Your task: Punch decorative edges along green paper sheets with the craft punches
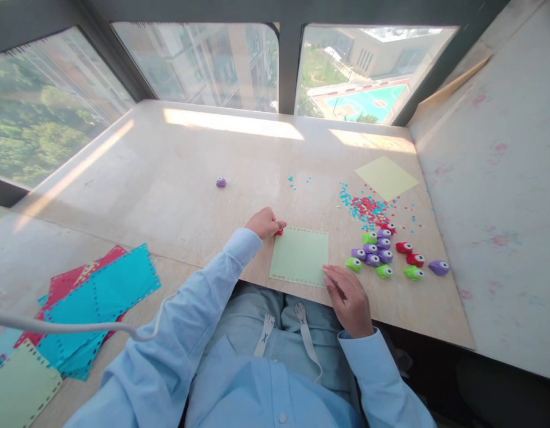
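A pale green paper sheet [299,255] with punched edges lies on the stone counter [190,178] in front of me. My left hand [265,223] is closed over a small red hole punch [279,232] at the sheet's top left corner. My right hand [348,297] lies flat with fingers stretched out, pressing the sheet's lower right corner. Just right of the sheet sits a cluster of purple, green and red punches [384,252].
Red and blue paper bits [368,208] are scattered beyond the cluster, near a yellow sheet [385,177]. A lone purple punch [220,182] sits farther back. Teal, red and green punched sheets [97,297] are piled at left. A white cable [79,327] crosses them. Windows lie behind the counter.
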The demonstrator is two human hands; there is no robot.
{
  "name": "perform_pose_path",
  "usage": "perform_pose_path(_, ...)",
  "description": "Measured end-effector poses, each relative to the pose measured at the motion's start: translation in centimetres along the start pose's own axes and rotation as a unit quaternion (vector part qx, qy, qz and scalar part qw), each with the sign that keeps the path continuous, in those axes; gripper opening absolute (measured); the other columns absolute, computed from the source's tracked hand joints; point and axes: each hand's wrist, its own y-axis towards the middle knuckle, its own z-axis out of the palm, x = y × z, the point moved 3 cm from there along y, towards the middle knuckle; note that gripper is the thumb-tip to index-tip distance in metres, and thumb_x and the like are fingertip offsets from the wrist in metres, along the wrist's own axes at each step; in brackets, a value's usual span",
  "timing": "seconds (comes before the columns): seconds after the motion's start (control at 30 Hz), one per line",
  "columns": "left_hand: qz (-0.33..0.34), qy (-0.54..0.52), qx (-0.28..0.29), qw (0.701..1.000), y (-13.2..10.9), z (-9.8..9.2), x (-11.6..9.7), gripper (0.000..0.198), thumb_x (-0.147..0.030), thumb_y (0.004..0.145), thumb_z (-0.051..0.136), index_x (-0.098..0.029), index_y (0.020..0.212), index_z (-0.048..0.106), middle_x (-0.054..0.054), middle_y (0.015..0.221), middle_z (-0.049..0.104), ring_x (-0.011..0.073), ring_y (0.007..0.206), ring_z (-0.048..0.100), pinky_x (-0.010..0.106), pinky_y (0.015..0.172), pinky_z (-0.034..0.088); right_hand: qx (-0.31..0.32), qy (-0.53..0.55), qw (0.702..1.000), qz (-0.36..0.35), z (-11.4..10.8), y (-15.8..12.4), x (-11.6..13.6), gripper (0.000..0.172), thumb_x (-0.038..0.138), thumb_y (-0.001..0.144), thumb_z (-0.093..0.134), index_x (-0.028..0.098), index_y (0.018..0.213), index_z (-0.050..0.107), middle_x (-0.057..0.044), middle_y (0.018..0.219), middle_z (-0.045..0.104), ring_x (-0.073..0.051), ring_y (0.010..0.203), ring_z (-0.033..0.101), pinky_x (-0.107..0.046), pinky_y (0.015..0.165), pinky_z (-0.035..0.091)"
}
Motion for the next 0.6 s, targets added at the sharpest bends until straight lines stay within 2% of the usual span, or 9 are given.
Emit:
perform_pose_path(0.27, 0.002, 0.000, 0.015, 1.000, 0.2, 1.1, -0.5, 0.034, -0.024, 0.069, 0.075, -0.023, 0.066, 0.041, 0.001, 0.060, 0.061, 0.0204, 0.068, 0.060, 0.028, 0.062, 0.038, -0.014, -0.007, 1.000, -0.006, 0.0, 0.1, 0.0, 0.022, 0.025, 0.093, 0.053, 0.022, 0.106, 0.071, -0.009, 0.104, 0.074, -0.023, 0.101, 0.068, -0.045, 0.094, 0.053)
perform_pose_path(0.43, -0.012, -0.016, 0.007, 1.000, -0.3, 0.7, -0.6, 0.032, -0.024, 0.074, 0.072, -0.023, 0.064, 0.043, 0.000, 0.055, 0.057, 0.0198, 0.064, 0.058, 0.028, 0.062, 0.037, -0.013, -0.020, 1.000, -0.018, 0.2, 0.0, 0.0, 0.021, 0.022, 0.093, 0.053, 0.021, 0.107, 0.070, -0.009, 0.105, 0.074, -0.023, 0.101, 0.067, -0.045, 0.094, 0.052)
perform_pose_path(0.6, -0.013, -0.065, 0.014, 0.998, -0.8, -0.1, -0.7, 0.035, -0.025, 0.075, 0.073, -0.021, 0.058, 0.043, -0.004, 0.049, 0.050, 0.0137, 0.051, 0.049, 0.026, 0.055, 0.034, -0.001, -0.037, 0.999, -0.037, 0.3, -0.1, -0.1, 0.020, 0.021, 0.093, 0.054, 0.021, 0.106, 0.069, -0.009, 0.105, 0.074, -0.023, 0.102, 0.067, -0.045, 0.094, 0.052)
